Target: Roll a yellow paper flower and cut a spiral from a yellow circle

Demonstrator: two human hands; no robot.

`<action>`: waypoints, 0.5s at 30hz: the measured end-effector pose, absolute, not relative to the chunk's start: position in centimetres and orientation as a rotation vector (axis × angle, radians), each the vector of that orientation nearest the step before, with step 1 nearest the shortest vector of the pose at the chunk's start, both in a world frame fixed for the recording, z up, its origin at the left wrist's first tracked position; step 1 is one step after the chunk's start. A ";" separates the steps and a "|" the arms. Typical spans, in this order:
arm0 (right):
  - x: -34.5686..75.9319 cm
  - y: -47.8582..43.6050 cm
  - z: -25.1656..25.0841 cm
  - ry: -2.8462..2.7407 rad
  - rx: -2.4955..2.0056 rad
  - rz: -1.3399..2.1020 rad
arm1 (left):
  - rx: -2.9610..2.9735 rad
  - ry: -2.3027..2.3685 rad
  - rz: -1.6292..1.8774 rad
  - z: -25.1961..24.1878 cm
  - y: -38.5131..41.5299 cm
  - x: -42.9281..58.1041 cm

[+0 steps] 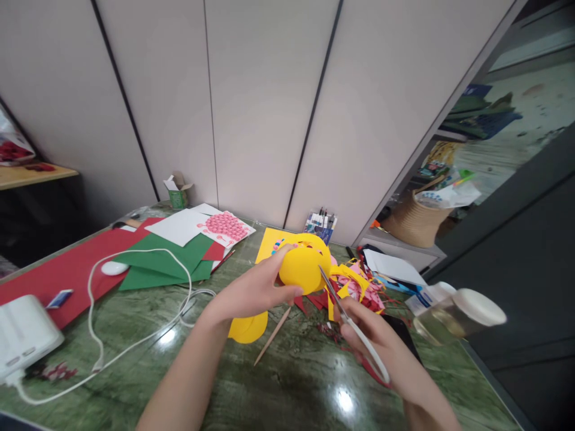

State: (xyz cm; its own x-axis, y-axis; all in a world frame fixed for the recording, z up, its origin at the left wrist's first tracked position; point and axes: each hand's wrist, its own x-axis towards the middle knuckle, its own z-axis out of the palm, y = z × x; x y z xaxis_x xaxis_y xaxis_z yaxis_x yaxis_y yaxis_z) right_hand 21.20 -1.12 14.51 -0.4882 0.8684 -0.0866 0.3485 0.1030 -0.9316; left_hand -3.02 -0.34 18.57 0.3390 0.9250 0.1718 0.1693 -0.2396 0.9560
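My left hand (263,284) grips a rounded piece of yellow paper (302,270) between thumb and fingers, raised above the table. In my right hand (371,329) is a pair of scissors (354,329) with light handles. Their blades point up and to the left and meet the right edge of the paper; whether they are parted I cannot tell. Another rounded yellow paper piece (249,327) lies on the table below my left wrist, partly hidden by it. A pointed wooden stick (272,336) rests between my two hands.
Paper scraps (357,281) are heaped behind my right hand. A capped jar (460,314) stands at the right. Red paper (90,263), green sheets (168,260) and a card with pink dots (227,227) lie left. A white cable (135,353) loops from a white charger (29,335).
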 end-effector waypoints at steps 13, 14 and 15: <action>19.1 -0.7 13.8 -1.803 -1.101 1.218 | 1.150 0.874 1.462 16.9 0.3 2.8; 19.2 -0.7 13.8 -1.809 -1.096 1.213 | 1.159 0.878 1.453 16.9 0.2 2.9; 19.2 -0.7 13.8 -1.816 -1.090 1.200 | 1.173 0.879 1.436 16.9 0.2 2.8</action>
